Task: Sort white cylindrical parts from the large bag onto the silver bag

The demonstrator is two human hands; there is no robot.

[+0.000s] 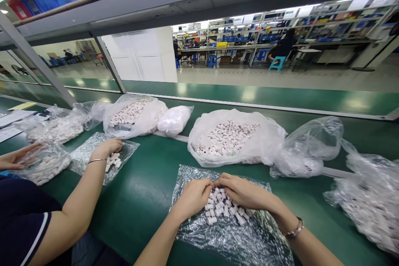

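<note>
My left hand (195,197) is closed, fingertips pinched at the upper edge of a pile of small white tubular parts (222,210). Touching or nearly touching it, my right hand (241,191) curls over the same pile; what its fingertips hold is too small to make out. The pile lies on a clear crinkled plastic bag (215,239) on the green bench (149,174). Just beyond is a large open plastic bag (199,149) full of similar white parts.
At the left, a co-worker's hand (110,145) works over another small pile; their other hand (21,156) touches a filled bag. More bags (368,203) lie at the right. A shelf beam (187,4) crosses overhead.
</note>
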